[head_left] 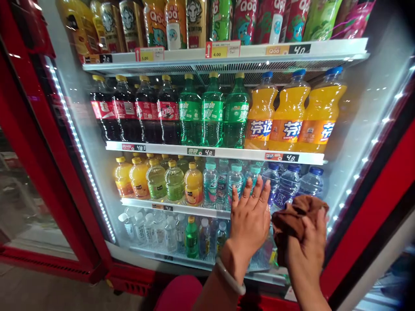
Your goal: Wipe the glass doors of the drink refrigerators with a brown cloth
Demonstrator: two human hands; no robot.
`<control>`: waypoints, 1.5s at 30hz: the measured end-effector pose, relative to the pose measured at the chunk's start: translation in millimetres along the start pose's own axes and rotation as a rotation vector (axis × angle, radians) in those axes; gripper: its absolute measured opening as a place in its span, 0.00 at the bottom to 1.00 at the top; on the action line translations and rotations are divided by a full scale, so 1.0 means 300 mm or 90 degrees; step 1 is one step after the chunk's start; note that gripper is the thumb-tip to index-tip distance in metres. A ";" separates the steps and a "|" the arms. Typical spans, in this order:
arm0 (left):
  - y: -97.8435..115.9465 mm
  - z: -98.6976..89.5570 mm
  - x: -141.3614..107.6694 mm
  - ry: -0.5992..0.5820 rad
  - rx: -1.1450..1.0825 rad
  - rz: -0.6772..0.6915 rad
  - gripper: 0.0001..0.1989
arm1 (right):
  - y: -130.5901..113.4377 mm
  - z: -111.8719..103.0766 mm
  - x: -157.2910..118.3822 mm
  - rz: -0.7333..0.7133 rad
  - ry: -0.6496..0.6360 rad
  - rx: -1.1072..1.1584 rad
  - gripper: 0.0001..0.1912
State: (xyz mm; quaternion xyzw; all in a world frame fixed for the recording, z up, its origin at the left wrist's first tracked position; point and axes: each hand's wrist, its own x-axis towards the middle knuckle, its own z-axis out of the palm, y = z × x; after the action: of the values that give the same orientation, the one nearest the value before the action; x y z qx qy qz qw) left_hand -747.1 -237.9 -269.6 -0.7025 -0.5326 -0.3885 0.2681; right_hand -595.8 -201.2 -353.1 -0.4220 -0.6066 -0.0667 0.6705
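Observation:
My right hand (306,248) grips a crumpled brown cloth (288,218) in front of the lower right of a lit drinks fridge. To its left, my left hand (250,216) is raised with fingers stretched out and holds nothing; a pale bangle (230,276) circles that wrist. Behind my left fingertips stand clear bottles with turquoise caps (235,179). Bottles with dark blue caps (288,181) show just above the cloth. Whether either hand touches a glass pane cannot be made out.
Cola bottles (125,112), green soda bottles (212,112) and orange soda bottles (290,112) line the shelf above. Juice bottles (155,179) stand lower left, with water bottles (170,233) beneath. A red frame (366,220) borders the right side.

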 end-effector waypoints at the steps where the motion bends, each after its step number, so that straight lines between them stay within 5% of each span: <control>1: -0.002 0.007 -0.010 -0.001 -0.001 -0.004 0.36 | -0.030 0.007 0.024 0.029 0.016 0.002 0.31; 5: -0.037 0.024 -0.042 0.017 -0.002 -0.037 0.40 | -0.177 0.085 0.095 -0.050 0.008 0.007 0.32; 9: -0.132 0.006 -0.057 0.089 0.044 -0.120 0.42 | -0.182 0.138 -0.005 -0.187 -0.073 0.009 0.35; 12: -0.202 -0.024 -0.076 0.087 0.067 -0.083 0.42 | -0.156 0.133 -0.062 -0.104 -0.022 0.010 0.36; 15: -0.237 -0.050 -0.107 0.051 0.078 -0.049 0.38 | -0.219 0.151 -0.009 0.021 0.094 0.007 0.36; 20: -0.262 -0.063 -0.150 0.013 0.066 -0.056 0.33 | -0.373 0.258 0.038 -0.116 0.041 -0.004 0.39; 24: -0.278 -0.069 -0.155 0.008 0.040 -0.063 0.35 | -0.321 0.266 -0.069 -0.205 -0.026 0.005 0.41; 27: -0.279 -0.090 -0.144 0.023 0.029 -0.069 0.37 | -0.291 0.224 -0.072 -0.120 0.008 -0.003 0.38; 30: -0.288 -0.109 -0.136 0.021 0.027 -0.083 0.36 | -0.363 0.227 -0.002 -0.012 0.056 -0.011 0.34; 35: -0.334 -0.106 -0.153 0.003 0.009 -0.062 0.33 | -0.472 0.318 -0.007 -0.152 0.009 0.012 0.34; 40: -0.364 -0.117 -0.158 0.059 0.008 -0.109 0.38 | -0.351 0.281 -0.115 -0.193 -0.044 -0.003 0.33; 45: -0.385 -0.154 -0.140 0.069 0.026 -0.131 0.38 | -0.367 0.257 -0.017 -0.113 0.044 -0.006 0.36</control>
State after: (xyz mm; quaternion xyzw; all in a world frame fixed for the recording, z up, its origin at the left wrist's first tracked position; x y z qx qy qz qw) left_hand -875.0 -263.7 -283.1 -0.6167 -0.5941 -0.4406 0.2694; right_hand -721.8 -223.4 -311.3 -0.3673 -0.6180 -0.1431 0.6802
